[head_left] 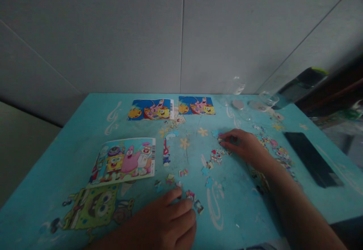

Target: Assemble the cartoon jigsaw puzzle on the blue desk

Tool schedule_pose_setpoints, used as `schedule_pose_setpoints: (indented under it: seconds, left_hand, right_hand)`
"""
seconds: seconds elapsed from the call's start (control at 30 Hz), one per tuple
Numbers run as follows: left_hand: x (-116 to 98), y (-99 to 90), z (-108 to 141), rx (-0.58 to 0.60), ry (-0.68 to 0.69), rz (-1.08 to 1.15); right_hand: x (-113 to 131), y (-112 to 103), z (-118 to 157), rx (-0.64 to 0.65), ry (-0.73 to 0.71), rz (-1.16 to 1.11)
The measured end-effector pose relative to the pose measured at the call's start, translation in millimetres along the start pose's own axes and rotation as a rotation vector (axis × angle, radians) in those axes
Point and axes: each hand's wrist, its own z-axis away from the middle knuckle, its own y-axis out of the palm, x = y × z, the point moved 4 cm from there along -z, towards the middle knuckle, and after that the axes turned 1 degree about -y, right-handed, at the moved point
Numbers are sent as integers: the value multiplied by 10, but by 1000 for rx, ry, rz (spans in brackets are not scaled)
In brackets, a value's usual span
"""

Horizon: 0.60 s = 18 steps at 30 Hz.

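My right hand point(241, 143) reaches over the table with thumb and forefinger pinched on a small puzzle piece point(219, 139), partly covered by the fingertips. A small heap of loose puzzle pieces point(217, 156) lies just below those fingers. My left hand point(176, 219) rests low in the view, its fingers curled; whatever they hold, if anything, is hidden. Near its fingers lie a pink puzzle piece point(190, 195) and a dark one point(199, 207). A joined strip of puzzle pieces point(166, 149) stands mid-table, with a light blue curve at its top.
A cartoon picture sheet point(127, 161) lies at left; two blue picture cards point(151, 109) point(196, 105) lie at the back. More pieces point(279, 151) spread beyond my right forearm, beside a dark flat strip point(313, 159). Clear containers point(268, 100) stand at the back right, before a grey wall point(127, 34).
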Motion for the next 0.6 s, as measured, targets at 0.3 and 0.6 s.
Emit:
schedule_pose_setpoints:
  seconds: [0.3,0.6]
  left_hand:
    - [6,-14,13,5,23,0]
    - [-10,-5,12,4,63,34]
  right_hand:
    - [46,7,6,-14,11,-52]
    - [83,31,0,-36,79,-138]
